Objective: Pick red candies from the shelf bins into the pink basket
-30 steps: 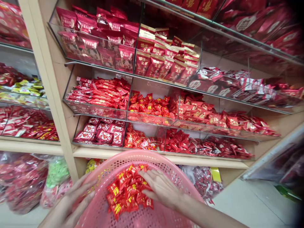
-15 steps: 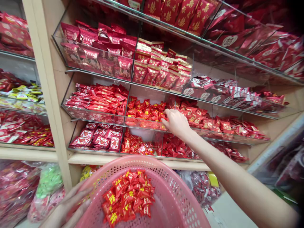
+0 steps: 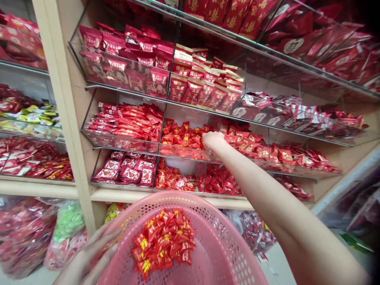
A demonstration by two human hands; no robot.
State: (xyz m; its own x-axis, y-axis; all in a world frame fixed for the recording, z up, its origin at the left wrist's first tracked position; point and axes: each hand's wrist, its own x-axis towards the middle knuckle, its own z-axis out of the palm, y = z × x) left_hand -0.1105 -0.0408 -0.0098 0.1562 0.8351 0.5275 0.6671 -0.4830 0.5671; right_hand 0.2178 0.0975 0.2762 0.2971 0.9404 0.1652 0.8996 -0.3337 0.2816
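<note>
My left hand (image 3: 89,257) grips the near left side of a pink plastic basket (image 3: 231,241), its fingers lying over the perforated wall. A pile of small red candies (image 3: 164,241) with yellow lettering rests in the basket. My right hand (image 3: 213,141) reaches into a clear shelf bin at the right end of similar red candies (image 3: 185,136). Its knuckles are bent and the fingertips point down, hidden from view, so what they hold cannot be made out.
Clear-fronted bins hold red sticks (image 3: 127,122), gold-topped packets (image 3: 204,85) and square heart-printed packets (image 3: 127,168). A wooden post (image 3: 63,99) divides the shelving at left. Bagged sweets (image 3: 26,233) sit below. The bin's clear front edge (image 3: 184,152) lies beneath my right wrist.
My right hand has moved slightly deeper into the bin, and its fingers, which showed before, are now curled out of sight. The view has shifted a little; my left hand stays on the basket.
</note>
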